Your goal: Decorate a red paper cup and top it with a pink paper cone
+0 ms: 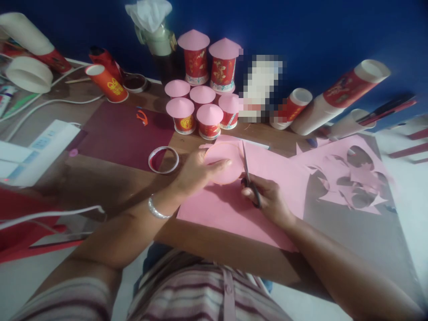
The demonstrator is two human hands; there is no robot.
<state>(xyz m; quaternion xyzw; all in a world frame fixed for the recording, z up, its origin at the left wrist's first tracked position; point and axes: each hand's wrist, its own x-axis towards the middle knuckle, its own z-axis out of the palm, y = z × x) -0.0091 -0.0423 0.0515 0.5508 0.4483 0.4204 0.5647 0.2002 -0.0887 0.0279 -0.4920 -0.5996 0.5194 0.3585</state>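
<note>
Between thumb and fingers my left hand (209, 167) pinches a round piece of pink paper (230, 154), holding it above a larger pink sheet (214, 209). My right hand (265, 196) is closed on the black-handled scissors (253, 189). Their blades point away from me and run along the right edge of the round piece. Whether the blades are parted is hard to make out. A white-rimmed ring (163, 148) lies on the table left of my left hand.
Behind my hands stand several red paper cups with pink cone tops (209, 115). Cut pink scraps (361, 196) with round holes lie at the right. Long stacks of cups (347, 84) lean at the back right. A dark red sheet (123, 133) and white box (40, 151) are left.
</note>
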